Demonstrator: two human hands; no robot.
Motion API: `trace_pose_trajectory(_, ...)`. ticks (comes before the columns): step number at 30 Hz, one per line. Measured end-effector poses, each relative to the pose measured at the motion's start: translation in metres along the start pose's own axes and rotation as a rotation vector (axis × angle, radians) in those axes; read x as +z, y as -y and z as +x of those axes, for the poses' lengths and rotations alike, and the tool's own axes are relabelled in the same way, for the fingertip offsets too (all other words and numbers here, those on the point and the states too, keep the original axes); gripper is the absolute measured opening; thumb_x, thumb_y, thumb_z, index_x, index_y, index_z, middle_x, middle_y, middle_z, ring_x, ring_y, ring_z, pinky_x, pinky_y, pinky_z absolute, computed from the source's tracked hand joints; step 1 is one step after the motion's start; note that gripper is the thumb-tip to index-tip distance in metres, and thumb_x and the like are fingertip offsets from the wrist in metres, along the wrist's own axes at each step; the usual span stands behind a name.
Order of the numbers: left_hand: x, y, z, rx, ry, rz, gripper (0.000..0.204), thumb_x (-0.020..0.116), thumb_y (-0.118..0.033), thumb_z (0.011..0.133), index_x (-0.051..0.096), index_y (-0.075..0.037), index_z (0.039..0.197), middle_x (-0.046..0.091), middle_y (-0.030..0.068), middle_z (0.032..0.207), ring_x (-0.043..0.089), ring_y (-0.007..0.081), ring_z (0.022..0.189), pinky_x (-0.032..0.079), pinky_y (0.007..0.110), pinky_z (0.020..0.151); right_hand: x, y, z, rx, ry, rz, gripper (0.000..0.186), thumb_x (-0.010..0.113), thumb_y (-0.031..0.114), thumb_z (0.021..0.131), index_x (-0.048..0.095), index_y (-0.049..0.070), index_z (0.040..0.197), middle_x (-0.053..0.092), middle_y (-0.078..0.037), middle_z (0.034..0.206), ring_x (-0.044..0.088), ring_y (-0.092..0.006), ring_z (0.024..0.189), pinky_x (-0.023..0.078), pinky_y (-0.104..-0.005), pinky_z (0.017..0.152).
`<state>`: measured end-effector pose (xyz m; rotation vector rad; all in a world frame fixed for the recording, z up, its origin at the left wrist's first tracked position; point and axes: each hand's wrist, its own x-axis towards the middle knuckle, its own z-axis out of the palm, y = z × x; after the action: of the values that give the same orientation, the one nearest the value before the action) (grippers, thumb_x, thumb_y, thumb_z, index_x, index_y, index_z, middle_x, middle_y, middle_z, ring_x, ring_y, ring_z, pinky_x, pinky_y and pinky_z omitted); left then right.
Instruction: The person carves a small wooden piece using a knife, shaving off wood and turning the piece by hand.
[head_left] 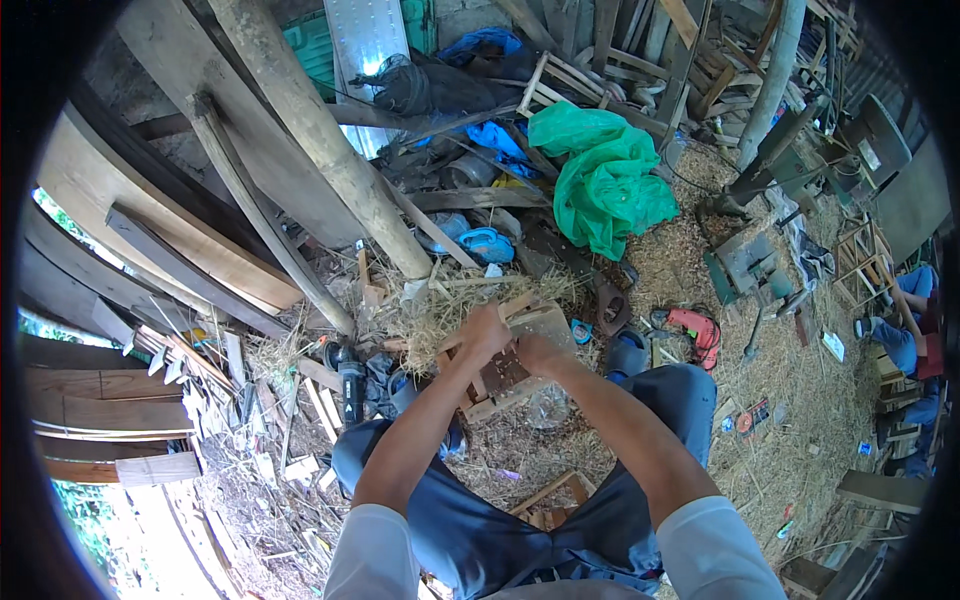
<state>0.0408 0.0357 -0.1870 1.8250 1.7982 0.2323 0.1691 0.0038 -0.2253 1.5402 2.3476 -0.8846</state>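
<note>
Between my knees, low over the straw-covered ground, stands a small wooden frame (482, 408) with slats and a darker inner part. My left hand (486, 334) is closed at its far left side, fingers wrapped around a frame bar. Close beside it, my right hand (541, 356) forms a fist over the frame's middle. Whatever the right fingers hold is hidden beneath them. A pale wooden piece (552, 322) shows just beyond my right hand.
A red power tool (700, 337) lies right of my knees, a black one (351, 388) left. Ahead are a green plastic sheet (610, 180), a wooden post (320, 140) and scrap wood. Planks (110, 385) stack at left. Another person (908, 345) sits far right near a machine (750, 262).
</note>
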Motion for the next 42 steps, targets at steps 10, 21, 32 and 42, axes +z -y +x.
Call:
trace_pose_trajectory(10,0.017,-0.019,0.015,0.018,0.037,0.033,0.042,0.057,-0.002,0.066,0.057,0.006,0.106,0.059,0.0312,0.093,0.058,0.0439,0.091,0.048,0.046,0.083,0.031,-0.025,0.006,0.220,-0.218,0.016,0.023,0.044,0.017,0.090,0.055,0.002,0.103,0.066,-0.017,0.085,0.067,-0.0328,0.075,0.055,-0.0425,0.062)
trace_pose_trajectory(21,0.010,0.067,-0.008,0.004,0.001,-0.385,0.046,0.066,-0.003,0.076,0.051,-0.001,0.119,0.063,0.0200,0.091,0.065,0.0224,0.066,0.052,0.035,0.061,-0.010,0.003,-0.010,0.080,0.001,0.118,0.026,0.050,0.015,0.084,0.058,-0.005,0.099,0.062,-0.025,0.095,0.063,-0.0354,0.089,0.052,-0.0409,0.073)
trace_pose_trajectory(32,-0.077,-0.021,-0.046,0.513,-0.309,-0.395,0.026,0.058,0.014,0.069,0.055,0.003,0.092,0.062,0.0143,0.101,0.062,0.0251,0.098,0.050,0.032,0.080,-0.123,0.007,-0.032,0.019,-0.595,0.822,0.024,0.066,0.022,0.079,0.060,-0.001,0.084,0.060,-0.018,0.070,0.057,-0.0279,0.062,0.044,-0.0376,0.061)
trace_pose_trajectory(42,-0.137,-0.051,-0.056,1.148,-0.663,-0.289,0.031,0.062,0.016,0.059,0.055,0.005,0.087,0.054,0.0228,0.116,0.050,0.0441,0.113,0.048,0.049,0.090,-0.217,0.040,-0.095,-0.233,-0.566,1.291,0.012,0.067,0.011,0.082,0.062,0.002,0.088,0.058,0.003,0.069,0.046,-0.0027,0.056,0.036,-0.0208,0.050)
